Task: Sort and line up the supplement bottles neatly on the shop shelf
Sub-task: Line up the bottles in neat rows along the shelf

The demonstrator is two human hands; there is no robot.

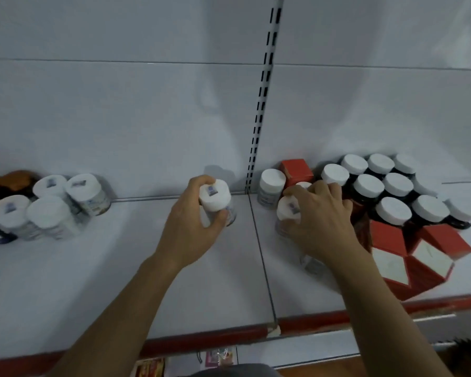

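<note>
My left hand (193, 221) is wrapped around a white-capped supplement bottle (215, 198) standing near the middle of the white shelf (120, 268). My right hand (318, 216) covers another white-capped bottle (288, 209) just right of the shelf seam, fingers curled over it. One more white bottle (271, 186) stands behind it by the back wall. Several white-capped bottles (52, 202) cluster at the far left. Dark amber bottles with white caps (392, 189) stand in rows at the right.
Red and white boxes (416, 257) lie at the front right, and one red box (295, 171) stands at the back. A slotted upright (261, 104) divides the back wall. The shelf's red front edge (215, 336) runs below. A brown object (8, 183) sits far left.
</note>
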